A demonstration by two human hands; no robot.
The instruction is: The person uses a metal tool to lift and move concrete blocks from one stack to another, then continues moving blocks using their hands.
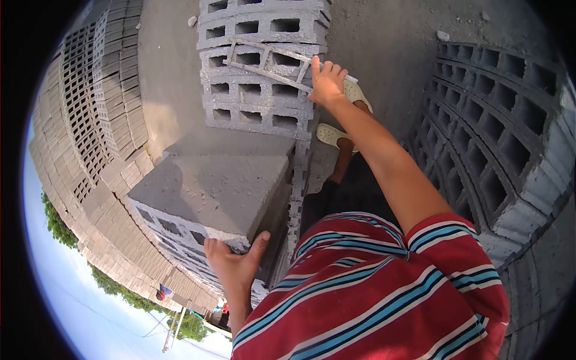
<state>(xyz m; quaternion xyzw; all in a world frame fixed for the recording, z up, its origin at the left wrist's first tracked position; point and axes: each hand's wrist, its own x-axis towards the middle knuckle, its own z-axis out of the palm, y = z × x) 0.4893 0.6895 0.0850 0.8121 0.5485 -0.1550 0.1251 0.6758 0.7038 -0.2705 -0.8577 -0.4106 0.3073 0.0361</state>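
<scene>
In the upper middle, my right hand is closed around the end of a grey, ladder-like frame. The frame has several crossbars and lies slanted across the hollow faces of stacked concrete blocks. At lower centre, my left hand has its thumb spread from its fingers, against the near corner of another concrete block stack. This stack has a smooth grey top and rectangular holes in its side. Some of the left fingertips are hard to make out against the block.
To the right rises another hollow-block stack. Long rows of blocks curve along the left. My light clogs stand on grey ground beside the middle stack. Small stones lie farther off. A distant person shows at lower left.
</scene>
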